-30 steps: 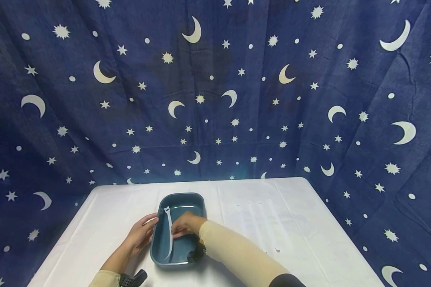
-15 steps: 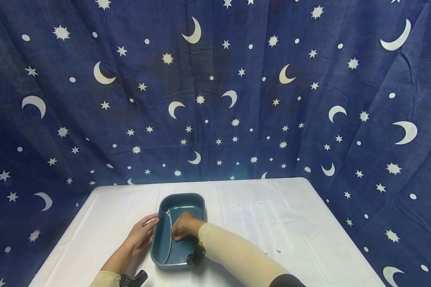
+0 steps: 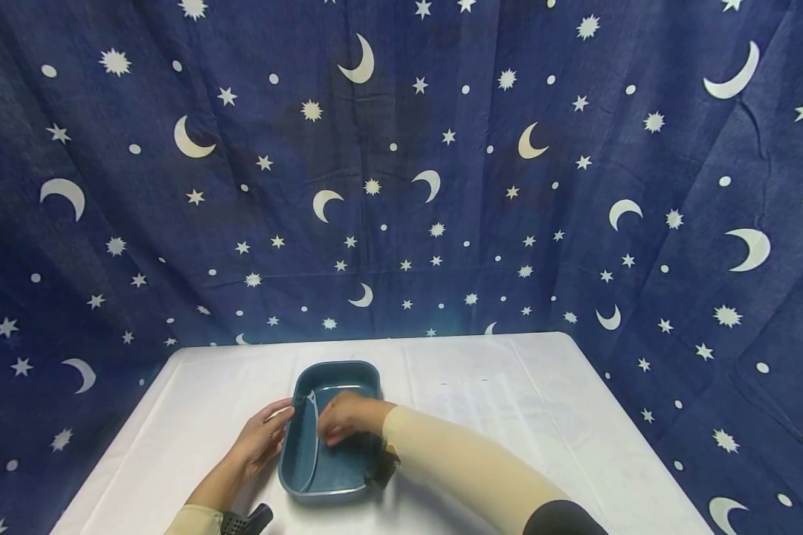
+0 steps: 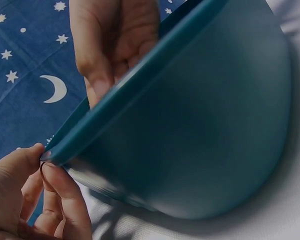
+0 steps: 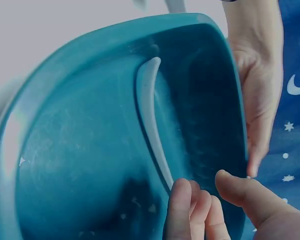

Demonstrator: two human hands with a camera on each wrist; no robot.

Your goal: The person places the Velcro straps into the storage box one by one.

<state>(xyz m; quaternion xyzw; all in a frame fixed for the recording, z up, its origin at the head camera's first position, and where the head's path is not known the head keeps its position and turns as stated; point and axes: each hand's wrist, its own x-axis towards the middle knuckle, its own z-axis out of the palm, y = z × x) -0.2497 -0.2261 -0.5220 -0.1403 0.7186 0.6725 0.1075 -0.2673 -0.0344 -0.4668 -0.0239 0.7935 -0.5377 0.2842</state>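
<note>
A dark teal bin (image 3: 328, 494) stands upright on the table. My left hand (image 3: 257, 438) is at its left side; in the left wrist view thumb and forefinger pinch the bin's rim (image 4: 135, 80). Inside the bin a white strap (image 3: 317, 449) with a slotted head stands on its thin edge, bowed along the left half. My right hand (image 3: 351, 416) reaches in beside it. In the right wrist view the right fingers (image 5: 180, 205) are right at the strap (image 5: 149, 110) and hide its nearer end, while the thumb is spread away from them.
Several pale strips (image 3: 508, 401) lie on the white table (image 3: 442, 357), faint against its cover. A dark blue curtain (image 3: 401, 111) with moons and stars hangs behind. Dark devices sit at the left wrist (image 3: 247, 520) and by the right wrist (image 3: 381, 469).
The strap turned from lying flat to standing on its edge. My right forearm has shifted slightly right and the fingers have loosened. The left hand keeps its place on the bin.
</note>
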